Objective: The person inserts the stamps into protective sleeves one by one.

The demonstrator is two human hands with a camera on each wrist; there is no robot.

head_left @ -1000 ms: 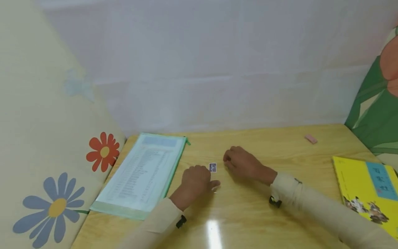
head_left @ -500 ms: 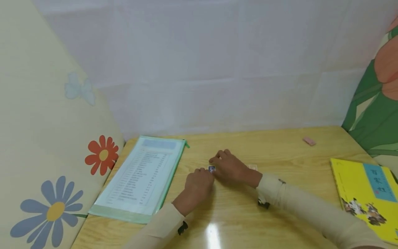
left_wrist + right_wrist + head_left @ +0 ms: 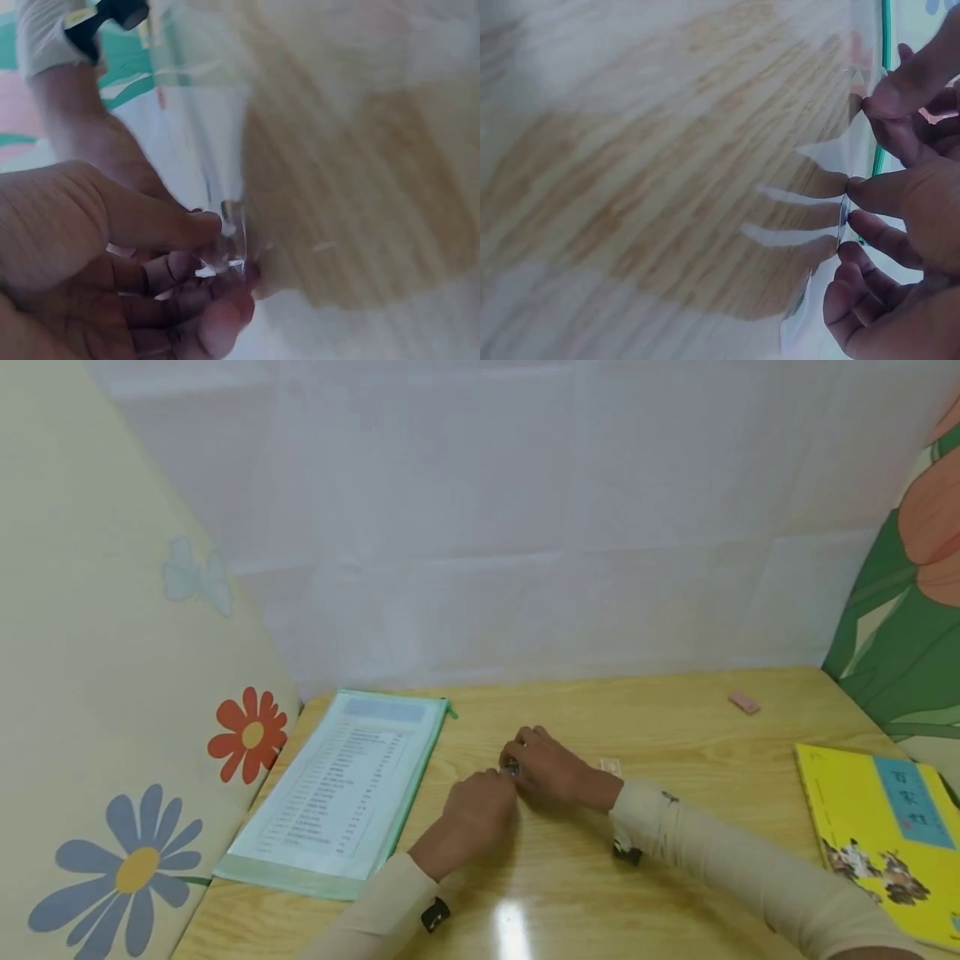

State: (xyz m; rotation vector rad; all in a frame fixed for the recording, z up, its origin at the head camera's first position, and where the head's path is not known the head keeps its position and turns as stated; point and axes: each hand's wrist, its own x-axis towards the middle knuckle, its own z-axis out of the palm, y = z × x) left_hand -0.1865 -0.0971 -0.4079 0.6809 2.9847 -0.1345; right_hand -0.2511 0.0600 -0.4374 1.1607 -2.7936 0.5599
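My left hand (image 3: pixel 480 810) is low over the wooden table, its thumb and fingers pinching a small clear plastic piece (image 3: pixel 235 244) in the left wrist view. Right beside it, my right hand (image 3: pixel 555 770) has its thumb and curled fingertips at the edges of a small stamp (image 3: pixel 513 768), a dark picture with a white border, lying at the tabletop. The right wrist view shows the stamp almost edge-on, with the fingertips around it. Both hands nearly meet, and the right fingers cover much of the stamp in the head view.
A pale small square (image 3: pixel 610 767) lies by my right wrist. On the left is a green-edged clear zip folder (image 3: pixel 315 793) with a printed sheet. A yellow book (image 3: pixel 847 810) lies at the right, with a pink eraser-like block (image 3: pixel 744 702) behind it. A white sheet (image 3: pixel 465 527) hangs at the back.
My right hand has moved left to the stamp, uncovering the pale small square. The left hand has shifted slightly right, so the two hands are now close together.
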